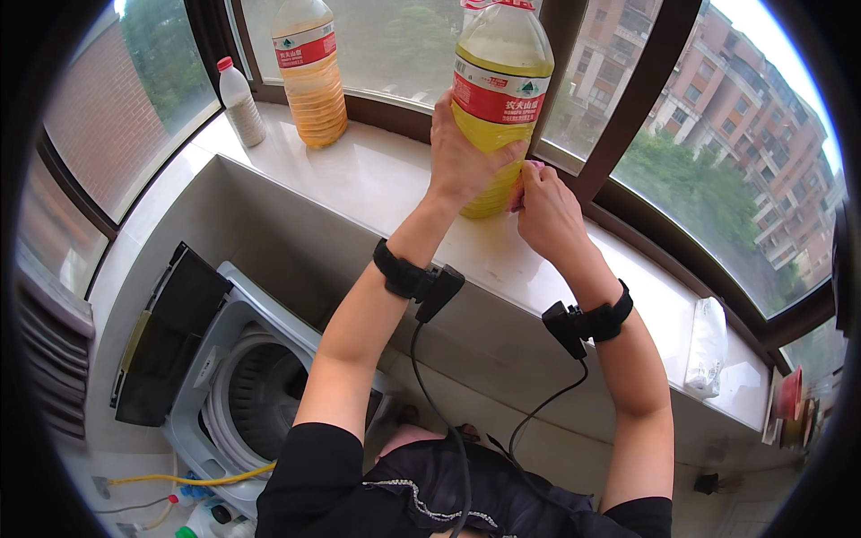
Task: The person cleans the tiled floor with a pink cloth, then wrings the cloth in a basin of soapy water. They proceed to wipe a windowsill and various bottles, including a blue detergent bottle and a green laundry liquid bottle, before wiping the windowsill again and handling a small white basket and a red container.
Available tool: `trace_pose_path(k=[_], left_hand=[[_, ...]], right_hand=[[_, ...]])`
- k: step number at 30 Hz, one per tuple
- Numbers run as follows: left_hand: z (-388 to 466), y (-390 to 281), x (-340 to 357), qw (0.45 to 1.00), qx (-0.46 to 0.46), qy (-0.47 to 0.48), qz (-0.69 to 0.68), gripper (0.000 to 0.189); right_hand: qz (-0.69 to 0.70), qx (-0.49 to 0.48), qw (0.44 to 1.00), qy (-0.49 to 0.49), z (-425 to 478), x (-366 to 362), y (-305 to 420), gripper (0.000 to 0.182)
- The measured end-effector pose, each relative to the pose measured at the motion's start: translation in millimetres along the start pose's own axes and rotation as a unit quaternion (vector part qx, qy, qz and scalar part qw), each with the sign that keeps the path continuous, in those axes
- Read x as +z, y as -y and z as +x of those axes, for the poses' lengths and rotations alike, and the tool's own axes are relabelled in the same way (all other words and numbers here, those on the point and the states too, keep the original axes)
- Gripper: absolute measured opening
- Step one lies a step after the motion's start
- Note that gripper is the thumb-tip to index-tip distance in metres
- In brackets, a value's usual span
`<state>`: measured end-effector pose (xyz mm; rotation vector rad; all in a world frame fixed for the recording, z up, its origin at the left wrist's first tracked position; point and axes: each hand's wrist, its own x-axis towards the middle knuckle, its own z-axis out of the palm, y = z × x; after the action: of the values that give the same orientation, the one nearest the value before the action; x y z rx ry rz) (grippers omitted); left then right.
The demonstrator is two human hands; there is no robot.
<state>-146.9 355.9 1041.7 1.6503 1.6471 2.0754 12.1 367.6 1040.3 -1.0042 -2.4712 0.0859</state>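
My left hand [464, 158] grips the side of a large plastic Nongfu Spring bottle [501, 138] of yellow liquid, whose base is at the white tiled window ledge [383, 181]. Beside its lower right side, my right hand [550, 202] holds a pink cloth [518, 191], bunched between the fingers and against the bottle. A second large bottle [313, 101] with orange liquid stands further left on the ledge. Left of that is a small bottle [241, 107] with a red cap and pale contents. Both wrists wear black straps with cables.
Brown-framed windows [592, 165] line the ledge. A white plastic package [707, 346] lies at its right end, near a red pot [788, 393]. Below the ledge stands a top-loading washing machine [235, 376] with its lid up. A yellow hose [195, 480] and several bottles are at lower left.
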Motion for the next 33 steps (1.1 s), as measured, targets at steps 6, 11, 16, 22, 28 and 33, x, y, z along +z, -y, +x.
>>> trace_pose_path(k=[6, 11, 16, 22, 28, 33], left_hand=[[28, 40, -35, 0.999, 0.018, -0.035, 0.023, 0.093], [51, 64, -69, 0.997, 0.016, -0.033, 0.063, 0.094], [74, 92, -97, 0.995, 0.022, -0.05, 0.079, 0.092], [90, 118, -113, 0.999, 0.014, -0.04, 0.032, 0.092], [64, 121, -99, 0.979, 0.048, -0.109, 0.165, 0.123], [1, 101, -108, 0.987, 0.043, -0.056, 0.148, 0.117]], right_hand=[[0.012, 0.001, 0.999, -0.033, 48, 39, 32, 0.021], [0.01, -0.02, 1.0, -0.018, 88, 67, 50, 0.021], [0.052, -0.032, 0.998, -0.02, 122, 90, 69, 0.023], [0.056, -0.044, 0.997, 0.0, 150, 107, 81, 0.029], [0.028, -0.08, 0.986, 0.147, 133, 86, 62, 0.031], [0.033, -0.052, 0.989, 0.136, 103, 90, 35, 0.05]])
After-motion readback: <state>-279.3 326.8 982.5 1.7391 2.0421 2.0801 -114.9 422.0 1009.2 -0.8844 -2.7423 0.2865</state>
